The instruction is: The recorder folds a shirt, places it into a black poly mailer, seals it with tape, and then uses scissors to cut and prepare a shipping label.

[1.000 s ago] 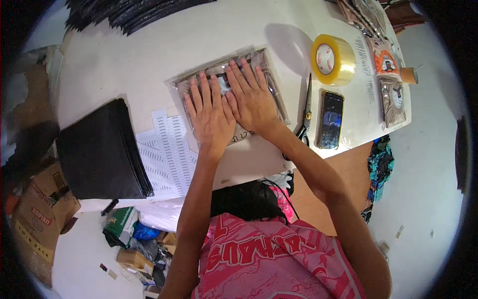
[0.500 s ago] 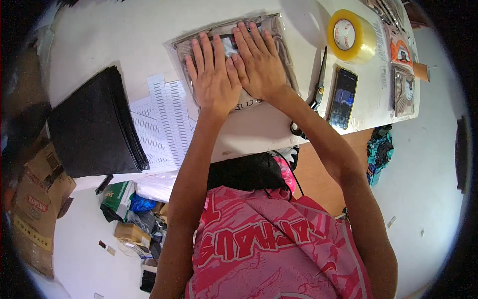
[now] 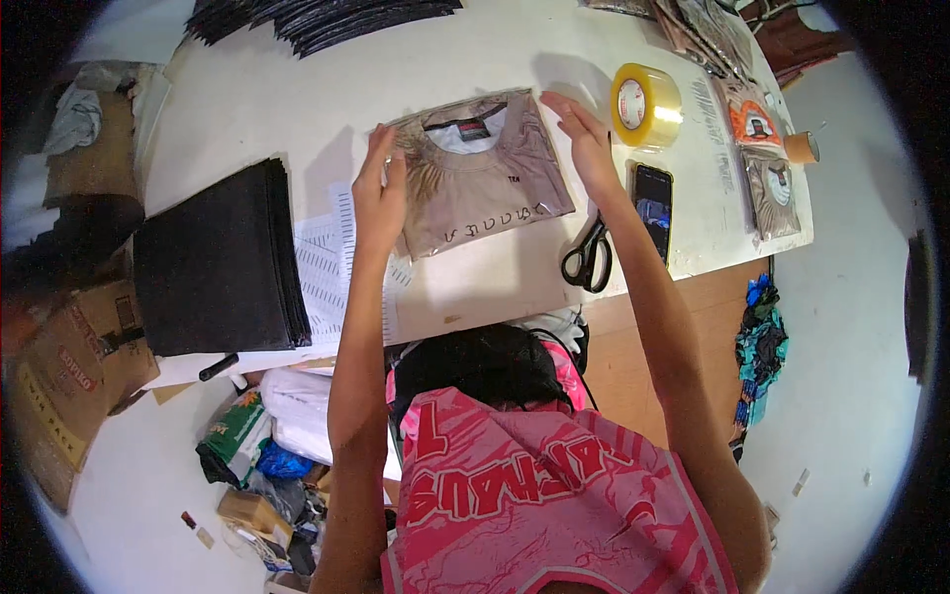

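A folded brown shirt in a clear plastic bag (image 3: 480,188) lies flat on the white table, collar toward the far side. Along its left edge stands my left hand (image 3: 380,196), fingers stretched out and nothing held. My right hand (image 3: 590,153) is at the upper right edge of the bag, its fingers extended and empty. Whether either hand actually touches the plastic is hard to tell. Just beside my right wrist lie black-handled scissors (image 3: 588,259), their blades partly hidden under the forearm.
A roll of clear tape (image 3: 645,107) and a phone (image 3: 652,203) lie right of the shirt. Left are a stack of black bags (image 3: 223,257) and printed sheets (image 3: 322,262). More black bags (image 3: 346,20) lie at the far edge, and bagged shirts (image 3: 772,193) at the right.
Both hands have gone from lying flat on the bagged shirt to its two sides, leaving its front uncovered. The view has shifted, bringing the far black bags into sight.
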A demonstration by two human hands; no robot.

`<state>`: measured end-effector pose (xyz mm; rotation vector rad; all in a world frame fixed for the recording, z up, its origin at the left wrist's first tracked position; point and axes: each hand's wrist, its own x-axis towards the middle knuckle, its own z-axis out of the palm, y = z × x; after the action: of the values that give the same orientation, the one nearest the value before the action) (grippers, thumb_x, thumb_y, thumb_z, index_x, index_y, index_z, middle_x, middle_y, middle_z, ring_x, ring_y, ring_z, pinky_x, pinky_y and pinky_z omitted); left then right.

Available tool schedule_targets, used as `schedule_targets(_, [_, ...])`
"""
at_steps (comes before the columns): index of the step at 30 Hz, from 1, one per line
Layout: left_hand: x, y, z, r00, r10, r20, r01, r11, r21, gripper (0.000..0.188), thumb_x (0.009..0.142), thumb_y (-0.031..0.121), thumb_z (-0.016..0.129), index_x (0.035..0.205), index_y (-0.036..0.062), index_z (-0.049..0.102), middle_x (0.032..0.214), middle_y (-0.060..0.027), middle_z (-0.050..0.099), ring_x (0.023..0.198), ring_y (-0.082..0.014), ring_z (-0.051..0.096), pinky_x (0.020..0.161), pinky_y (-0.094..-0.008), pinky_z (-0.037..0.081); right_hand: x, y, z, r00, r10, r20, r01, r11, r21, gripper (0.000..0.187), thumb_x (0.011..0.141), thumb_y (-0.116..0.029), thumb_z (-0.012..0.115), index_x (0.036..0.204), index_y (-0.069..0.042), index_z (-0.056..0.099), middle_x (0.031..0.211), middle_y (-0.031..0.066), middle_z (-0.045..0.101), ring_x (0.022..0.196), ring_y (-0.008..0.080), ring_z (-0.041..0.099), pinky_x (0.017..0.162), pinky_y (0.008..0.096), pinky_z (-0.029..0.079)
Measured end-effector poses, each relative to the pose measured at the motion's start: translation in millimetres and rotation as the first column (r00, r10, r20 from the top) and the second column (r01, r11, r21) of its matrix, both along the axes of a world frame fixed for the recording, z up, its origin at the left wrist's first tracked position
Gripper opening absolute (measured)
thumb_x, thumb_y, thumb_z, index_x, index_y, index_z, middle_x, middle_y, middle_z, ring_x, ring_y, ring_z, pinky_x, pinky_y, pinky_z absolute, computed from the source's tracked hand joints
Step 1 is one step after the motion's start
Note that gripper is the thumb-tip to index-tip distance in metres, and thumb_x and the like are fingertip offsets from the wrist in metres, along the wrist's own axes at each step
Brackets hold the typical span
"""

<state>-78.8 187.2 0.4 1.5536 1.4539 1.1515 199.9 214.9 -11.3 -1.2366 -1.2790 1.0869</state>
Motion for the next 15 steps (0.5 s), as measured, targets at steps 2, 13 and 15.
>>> schedule_targets(2, [-7.5, -3.3, 4.7, 0.999, 0.03, -0.035, -0.029, 0.999, 0.022, 0.039, 0.097, 0.016, 0.051, 0.134, 0.0022, 0.05, 0.141, -0.0181, 0.046, 0.136, -0.0278, 0.038, 0.112, -0.0325, 0.028, 0.6, -3.0, 3.3, 0.977, -0.212, 0.034, 0.214, 0.97, -0.116, 0.034, 0.094, -0.019, 0.055, 0.121, 0.001, 0.059, 0.116, 0.0112, 0.066, 0.107, 0.0188, 0.06, 0.096, 0.0302, 0.043])
schedule_targets(13, [5.5, -33.5, -14.9, 0.941, -0.088, -0.328, 0.135, 0.983, 0.125, 0.047, 0.091, 0.024, 0.061, 0.133, 0.0041, 0.052, 0.142, -0.0225, 0.043, 0.135, -0.0384, 0.037, 0.111, -0.0419, 0.028, 0.0, -38.5, -22.1, 0.873, -0.208, 0.442, 0.284, 0.952, -0.114, 0.037, 0.074, -0.015, 0.074, 0.108, -0.002, 0.066, 0.086, 0.0144, 0.072, 0.081, 0.0251, 0.07, 0.073, 0.0332, 0.054])
schedule_targets(15, [16.0, -42.6, -16.3, 0.856, -0.154, -0.494, 0.235, 0.966, 0.105, 0.051, 0.091, 0.029, 0.061, 0.135, 0.0061, 0.05, 0.146, -0.0216, 0.038, 0.137, -0.039, 0.032, 0.112, -0.0456, 0.024, 7.3, -47.9, -29.6, 0.848, -0.179, 0.499, 0.294, 0.942, -0.163, 0.032, 0.072, -0.019, 0.076, 0.098, -0.001, 0.069, 0.083, 0.0155, 0.071, 0.078, 0.0255, 0.07, 0.07, 0.0338, 0.054])
